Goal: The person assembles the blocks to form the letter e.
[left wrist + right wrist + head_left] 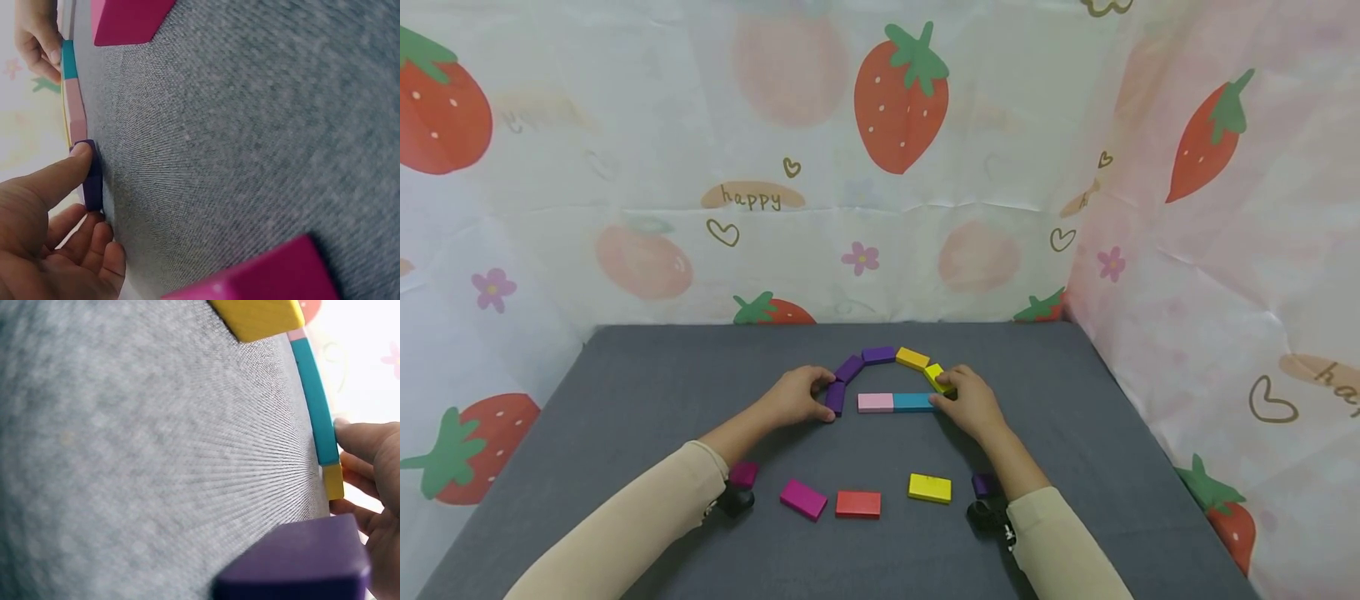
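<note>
Several flat blocks form an arch on the grey cloth. At the arch's lower left, my left hand (797, 394) pinches a purple block (835, 399), thumb on its near end and fingers around its far side. Two more purple blocks (878, 356) continue the curve, followed by an orange-yellow block (912, 358). My right hand (970, 402) holds the yellow block (936, 377) at the arch's right, its thumb close by the blue block's end. Inside the arch, a pink block (876, 403) lies end to end with the blue block (913, 402).
Nearer the front lie two magenta blocks (803, 500), a red block (857, 504), another yellow block (929, 488) and, by the right wrist, a purple block (985, 485). A strawberry-print curtain (880, 250) hangs behind and beside the grey table (655, 375).
</note>
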Available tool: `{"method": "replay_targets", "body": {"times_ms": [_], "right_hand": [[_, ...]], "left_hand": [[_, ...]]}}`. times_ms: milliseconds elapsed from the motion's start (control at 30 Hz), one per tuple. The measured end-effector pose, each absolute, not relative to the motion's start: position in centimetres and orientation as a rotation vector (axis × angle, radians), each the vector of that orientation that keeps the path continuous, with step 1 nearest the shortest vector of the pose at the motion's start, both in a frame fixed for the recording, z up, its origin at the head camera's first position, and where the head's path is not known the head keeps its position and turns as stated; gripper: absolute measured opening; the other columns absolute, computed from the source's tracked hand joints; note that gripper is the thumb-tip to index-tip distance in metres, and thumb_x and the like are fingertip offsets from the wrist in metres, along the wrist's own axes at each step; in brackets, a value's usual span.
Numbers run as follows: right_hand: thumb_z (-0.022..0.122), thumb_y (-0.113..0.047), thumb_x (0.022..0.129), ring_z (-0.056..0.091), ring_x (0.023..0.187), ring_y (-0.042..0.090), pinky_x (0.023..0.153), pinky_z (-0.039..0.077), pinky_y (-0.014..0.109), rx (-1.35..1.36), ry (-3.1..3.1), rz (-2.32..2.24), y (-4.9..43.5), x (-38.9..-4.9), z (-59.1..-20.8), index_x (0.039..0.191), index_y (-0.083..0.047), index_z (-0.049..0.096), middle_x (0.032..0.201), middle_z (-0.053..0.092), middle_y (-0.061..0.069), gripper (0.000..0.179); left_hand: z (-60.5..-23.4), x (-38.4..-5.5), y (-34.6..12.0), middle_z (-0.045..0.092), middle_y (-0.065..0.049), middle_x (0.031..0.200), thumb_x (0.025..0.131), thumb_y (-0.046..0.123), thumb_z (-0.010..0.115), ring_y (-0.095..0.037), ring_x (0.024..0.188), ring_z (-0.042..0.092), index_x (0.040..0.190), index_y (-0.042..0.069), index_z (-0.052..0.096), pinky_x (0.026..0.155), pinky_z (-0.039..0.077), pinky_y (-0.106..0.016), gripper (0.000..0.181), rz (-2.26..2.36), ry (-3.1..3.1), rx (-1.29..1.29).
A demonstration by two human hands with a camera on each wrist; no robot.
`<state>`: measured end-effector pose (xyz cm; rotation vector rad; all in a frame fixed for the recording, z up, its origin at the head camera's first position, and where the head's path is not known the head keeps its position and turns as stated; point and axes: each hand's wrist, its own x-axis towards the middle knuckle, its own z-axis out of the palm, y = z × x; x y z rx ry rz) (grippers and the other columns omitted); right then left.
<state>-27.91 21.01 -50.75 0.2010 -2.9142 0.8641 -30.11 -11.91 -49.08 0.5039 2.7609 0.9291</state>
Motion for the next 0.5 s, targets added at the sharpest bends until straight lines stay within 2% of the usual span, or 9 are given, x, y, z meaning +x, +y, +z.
{"method": "replay_targets", "body": {"times_ms": [300, 500], "right_hand": [[0.077, -0.028, 0.093, 0.060, 0.119, 0.029, 0.105, 0.048, 0.049, 0.205, -2.911, 0.855, 21.1, -27.9, -50.7, 0.126, -0.006, 0.071, 0.127, 0.063, 0.007, 0.040], [0.076, -0.029, 0.094, 0.060, 0.120, 0.029, 0.106, 0.048, 0.048, 0.198, -2.932, 0.869, 21.1, -27.9, -50.7, 0.128, -0.007, 0.070, 0.128, 0.062, 0.007, 0.041]], "left_hand": [[-48.3, -30.2, -12.6, 0.062, -0.013, 0.139, 0.082, 0.026, 0.088, -0.034, 0.125, 0.059, 0.139, 0.007, 0.060, 0.100, 0.051, -0.048, 0.067, 0.977, 2.746, 0.533], [-46.5, -29.1, -13.9, 0.058, -0.010, 0.143, 0.085, 0.029, 0.086, -0.033, 0.131, 0.055, 0.142, 0.012, 0.059, 0.102, 0.050, -0.050, 0.065, 1.046, 2.732, 0.504]]}}
